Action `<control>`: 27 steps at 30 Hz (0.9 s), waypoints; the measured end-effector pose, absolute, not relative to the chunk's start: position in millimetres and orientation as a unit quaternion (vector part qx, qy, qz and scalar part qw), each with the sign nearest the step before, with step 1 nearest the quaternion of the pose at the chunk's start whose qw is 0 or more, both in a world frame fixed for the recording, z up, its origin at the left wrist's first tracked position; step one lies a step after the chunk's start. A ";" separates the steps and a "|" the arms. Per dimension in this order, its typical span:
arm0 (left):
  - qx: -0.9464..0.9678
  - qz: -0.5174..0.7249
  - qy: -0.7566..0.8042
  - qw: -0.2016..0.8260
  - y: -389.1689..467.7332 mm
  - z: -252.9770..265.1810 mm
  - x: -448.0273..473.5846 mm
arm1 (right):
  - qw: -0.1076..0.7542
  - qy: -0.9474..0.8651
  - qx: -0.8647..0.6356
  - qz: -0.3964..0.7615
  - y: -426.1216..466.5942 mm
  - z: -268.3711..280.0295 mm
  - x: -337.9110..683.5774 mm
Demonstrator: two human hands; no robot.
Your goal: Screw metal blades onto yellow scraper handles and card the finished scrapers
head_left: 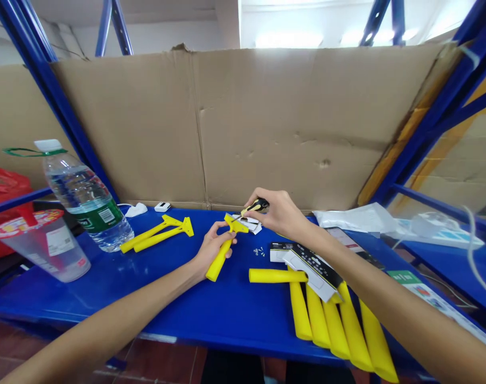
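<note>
My left hand (216, 246) is wrapped round the handle of a yellow scraper (218, 262), whose wide head points away from me. In my right hand (278, 210) is a screwdriver (257, 206) with a black and yellow handle. Its shaft reaches the scraper's head; the exact contact is too small to make out. Several small screws (260, 250) lie on the blue table just right of the scraper. Behind the head sits a small white and black packet (253, 226), partly covered by my right hand.
Two yellow scrapers (163, 234) lie to the left, near a large water bottle (91, 205) and a plastic cup (53, 248). Several yellow handles (317, 320) and black-and-white cards (313, 269) lie at right, beside a phone (349, 240). A cardboard wall (267, 122) closes the back.
</note>
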State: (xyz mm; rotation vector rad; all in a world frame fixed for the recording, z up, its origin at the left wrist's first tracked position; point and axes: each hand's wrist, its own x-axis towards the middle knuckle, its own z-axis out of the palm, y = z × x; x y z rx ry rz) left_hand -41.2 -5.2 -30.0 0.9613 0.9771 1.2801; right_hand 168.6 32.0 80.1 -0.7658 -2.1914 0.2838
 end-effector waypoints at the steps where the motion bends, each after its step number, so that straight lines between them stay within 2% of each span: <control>1: 0.417 0.552 0.420 0.587 -4.3 -30.4 -41.7 | 0.391 -0.859 -0.309 0.116 31.5 81.5 169.9; 5: 0.436 0.575 0.409 0.558 -1.7 -25.8 -45.1 | 0.348 -0.867 -0.347 0.084 30.0 91.3 184.6; 8: 0.463 0.597 0.387 0.528 -3.5 -13.6 -47.2 | 0.246 -0.890 -0.385 0.014 30.0 94.9 198.3; 11: 0.494 0.614 0.339 0.514 -6.9 1.9 -48.4 | 0.164 -0.919 -0.359 0.016 36.7 88.4 206.4; 13: 0.499 0.638 0.298 0.505 -7.7 11.1 -50.5 | 0.168 -0.924 -0.338 0.050 48.3 78.0 208.6; 17: 0.491 0.674 0.247 0.493 -5.8 22.5 -61.0 | 0.194 -0.880 -0.429 0.064 86.7 48.6 207.2; 27: 0.463 0.672 0.226 0.532 -3.0 22.5 -75.4 | 0.148 -0.885 -0.430 0.101 151.8 -1.3 179.2</control>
